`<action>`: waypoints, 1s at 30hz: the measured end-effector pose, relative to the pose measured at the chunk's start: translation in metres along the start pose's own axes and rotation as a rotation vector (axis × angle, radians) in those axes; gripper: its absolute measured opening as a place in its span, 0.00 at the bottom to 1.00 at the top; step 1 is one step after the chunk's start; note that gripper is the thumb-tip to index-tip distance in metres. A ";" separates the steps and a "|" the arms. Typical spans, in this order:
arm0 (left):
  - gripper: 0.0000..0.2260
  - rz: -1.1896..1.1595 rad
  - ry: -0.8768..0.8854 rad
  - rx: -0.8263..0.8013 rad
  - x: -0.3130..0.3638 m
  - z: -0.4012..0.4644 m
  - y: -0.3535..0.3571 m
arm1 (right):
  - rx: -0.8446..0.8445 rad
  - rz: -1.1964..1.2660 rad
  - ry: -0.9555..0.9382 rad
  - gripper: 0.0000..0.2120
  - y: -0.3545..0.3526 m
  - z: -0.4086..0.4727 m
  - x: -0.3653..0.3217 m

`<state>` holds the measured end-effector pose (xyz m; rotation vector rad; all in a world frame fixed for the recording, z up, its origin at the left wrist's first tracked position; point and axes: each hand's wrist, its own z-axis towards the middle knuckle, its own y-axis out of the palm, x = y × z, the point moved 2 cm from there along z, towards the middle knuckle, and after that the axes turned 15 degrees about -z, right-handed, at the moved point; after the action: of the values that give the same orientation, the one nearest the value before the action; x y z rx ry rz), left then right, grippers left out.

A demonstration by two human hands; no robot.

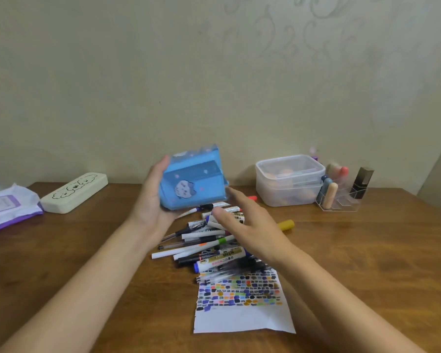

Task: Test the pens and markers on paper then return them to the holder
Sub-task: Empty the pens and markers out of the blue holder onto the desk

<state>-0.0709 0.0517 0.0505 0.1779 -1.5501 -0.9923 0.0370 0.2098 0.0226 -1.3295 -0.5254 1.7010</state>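
Two hands are seen above a wooden table (367, 250). A blue holder (191, 182) is held up in the air by the left hand (150, 197), tipped over on its side, with the palm and fingers wrapped round its left side and bottom corner. A small cat sticker is stuck on the front of it. The right hand (242, 225) is held flat and open with the fingers spread out, just beside the holder, and nothing is held in it. A pile of pens and markers (209, 245) is spread on the table under both hands. A sheet of paper (242, 319) is laid just below the pile, covered at the top with rows of little colour marks. A cream pencil case (74, 193) and a purple packet (8, 207) are placed far left. A clear plastic box (288, 182) and a clear rack (341, 200) are set at the back right
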 end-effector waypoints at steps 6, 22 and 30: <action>0.28 0.153 -0.052 -0.279 -0.005 -0.001 0.006 | 0.106 0.204 0.034 0.34 -0.011 0.003 0.000; 0.41 0.703 0.062 -0.430 0.007 0.003 -0.009 | 0.099 0.297 -0.038 0.22 -0.012 0.005 -0.002; 0.39 0.621 0.155 -0.107 0.019 0.021 -0.038 | 0.067 -0.102 -0.056 0.24 0.000 -0.001 0.002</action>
<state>-0.1103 0.0263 0.0414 -0.2848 -1.2847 -0.5487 0.0382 0.2109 0.0213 -1.1906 -0.5545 1.6620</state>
